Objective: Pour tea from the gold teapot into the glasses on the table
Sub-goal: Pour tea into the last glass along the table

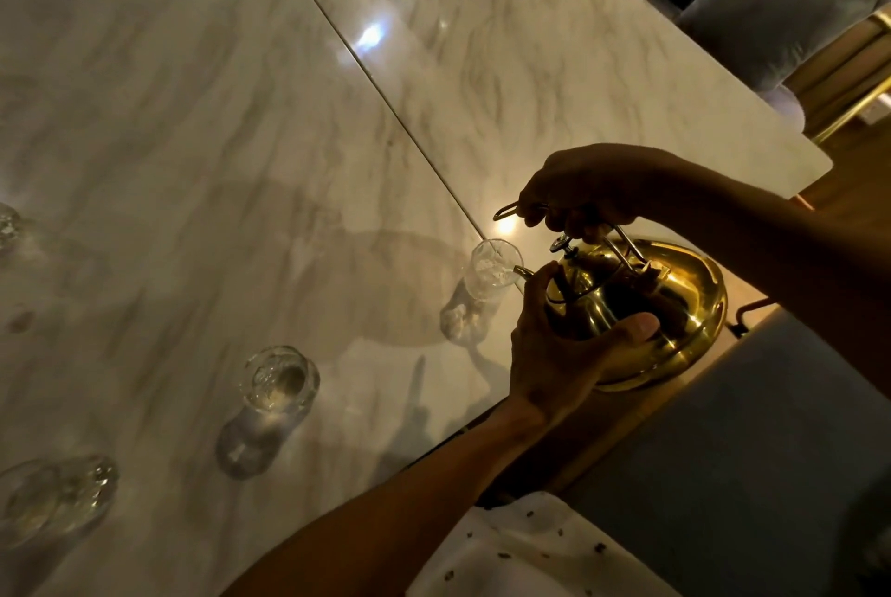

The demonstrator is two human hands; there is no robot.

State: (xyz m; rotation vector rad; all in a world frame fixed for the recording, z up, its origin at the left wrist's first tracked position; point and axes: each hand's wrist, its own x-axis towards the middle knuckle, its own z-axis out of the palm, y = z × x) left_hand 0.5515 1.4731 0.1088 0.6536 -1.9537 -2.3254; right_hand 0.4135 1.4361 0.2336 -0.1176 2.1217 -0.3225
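Though dim, teapot [646,307] spout meets glass [492,265].

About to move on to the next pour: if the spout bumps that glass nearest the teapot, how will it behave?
The glass looks tall and narrow, so it probably tips easily. The polished marble table likely lets it slide. Thin clear walls suggest it is fragile.

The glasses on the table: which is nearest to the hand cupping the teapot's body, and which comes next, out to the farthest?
From the left hand:
1. Glass at the spout, right beside the fingers.
2. Glass in the middle, further left.
3. Glass at the lower-left corner.
4. Glass at the left edge, partly cut off; close to the third, so that order is uncertain.
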